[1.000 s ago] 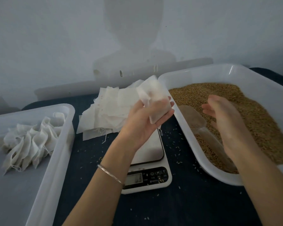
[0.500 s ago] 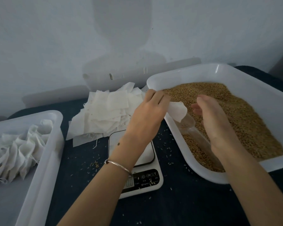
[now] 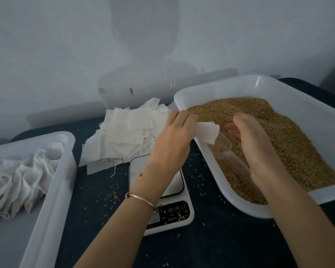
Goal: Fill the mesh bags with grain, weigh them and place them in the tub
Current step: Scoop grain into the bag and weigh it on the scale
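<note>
Pale grey-white wall (image 3: 66,45) behind, dim light, soft shadows; dark blue tabletop (image 3: 211,248) below

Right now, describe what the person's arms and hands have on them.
Both forearms are bare, with no sleeves in view and no gloves. The left hand has a thin silver bangle at its wrist. The right hand and its wrist carry nothing. No rings or watch can be seen.
</note>
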Motion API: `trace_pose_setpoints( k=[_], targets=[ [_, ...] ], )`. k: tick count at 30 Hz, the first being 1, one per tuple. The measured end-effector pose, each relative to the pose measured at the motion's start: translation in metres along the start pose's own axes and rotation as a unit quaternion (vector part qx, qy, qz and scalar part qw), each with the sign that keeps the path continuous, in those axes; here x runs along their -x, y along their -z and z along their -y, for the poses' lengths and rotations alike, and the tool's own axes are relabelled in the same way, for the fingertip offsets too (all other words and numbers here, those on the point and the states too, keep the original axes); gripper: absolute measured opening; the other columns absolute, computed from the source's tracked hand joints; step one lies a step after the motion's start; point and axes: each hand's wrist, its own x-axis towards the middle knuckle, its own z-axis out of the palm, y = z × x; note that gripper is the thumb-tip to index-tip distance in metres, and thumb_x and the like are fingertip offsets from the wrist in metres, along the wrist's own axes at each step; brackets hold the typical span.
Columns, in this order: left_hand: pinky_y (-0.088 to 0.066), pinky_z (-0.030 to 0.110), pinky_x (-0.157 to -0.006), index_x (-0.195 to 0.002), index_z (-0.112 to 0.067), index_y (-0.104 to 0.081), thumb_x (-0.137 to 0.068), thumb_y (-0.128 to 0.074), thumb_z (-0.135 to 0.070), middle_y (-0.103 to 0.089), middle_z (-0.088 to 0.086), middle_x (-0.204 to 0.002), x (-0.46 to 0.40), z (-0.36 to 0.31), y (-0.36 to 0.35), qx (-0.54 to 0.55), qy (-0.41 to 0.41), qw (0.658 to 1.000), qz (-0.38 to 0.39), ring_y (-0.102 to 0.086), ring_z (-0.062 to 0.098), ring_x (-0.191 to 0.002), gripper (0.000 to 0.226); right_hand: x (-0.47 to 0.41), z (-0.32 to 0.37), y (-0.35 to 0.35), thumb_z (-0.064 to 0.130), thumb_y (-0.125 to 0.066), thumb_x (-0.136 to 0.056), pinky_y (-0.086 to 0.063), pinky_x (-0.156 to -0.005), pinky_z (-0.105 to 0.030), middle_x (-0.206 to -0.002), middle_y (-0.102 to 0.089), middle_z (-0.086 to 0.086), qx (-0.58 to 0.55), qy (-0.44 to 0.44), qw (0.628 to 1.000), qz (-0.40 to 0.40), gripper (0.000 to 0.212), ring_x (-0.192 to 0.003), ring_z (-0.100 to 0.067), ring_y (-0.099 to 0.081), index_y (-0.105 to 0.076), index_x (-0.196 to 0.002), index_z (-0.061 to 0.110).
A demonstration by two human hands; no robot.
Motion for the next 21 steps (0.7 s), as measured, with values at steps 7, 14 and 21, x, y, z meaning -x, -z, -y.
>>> trace_pose_setpoints(
  k=[7, 14, 21],
  targets=[
    [-0.041, 0.010, -0.062, -0.096, -0.014, -0.061, -0.086, -0.064, -0.004, -0.059, -0.007, -0.078, 0.018, 0.001, -0.003, 0.350, 0.311, 0.882, -0.057, -0.052, 0.003, -0.070, 0.014, 0.002, 0.001, 0.001, 0.036, -0.037, -0.101, -0.032, -0.061, -0.017, -0.119, -0.055, 0.008, 0.003, -0.002, 1.000, 0.015, 0.038, -0.091, 0.007, -0.050, -0.042, -0.138, 0.030],
    [-0.056, 0.026, -0.075, -0.107, -0.025, -0.057, -0.088, -0.066, -0.013, -0.068, -0.001, -0.096, 0.060, 0.023, 0.004, 0.461, 0.392, 0.789, -0.105, -0.066, 0.011, -0.089, 0.024, 0.002, 0.005, 0.002, 0.035, -0.039, -0.100, -0.042, -0.056, -0.017, -0.109, -0.057, 0.006, 0.015, -0.003, 1.000, 0.017, 0.024, -0.097, -0.007, -0.055, -0.048, -0.122, 0.031],
    [-0.046, 0.020, -0.092, -0.130, -0.044, -0.034, -0.073, -0.078, -0.041, -0.046, -0.023, -0.123, 0.079, 0.035, 0.008, 0.376, 0.367, 0.850, -0.042, -0.050, -0.001, -0.113, 0.072, 0.002, 0.006, 0.001, 0.034, -0.039, -0.099, -0.038, -0.093, -0.036, -0.117, -0.059, 0.003, 0.025, 0.008, 1.000, 0.001, 0.028, -0.110, -0.012, -0.054, -0.049, -0.125, 0.030]
  ],
)
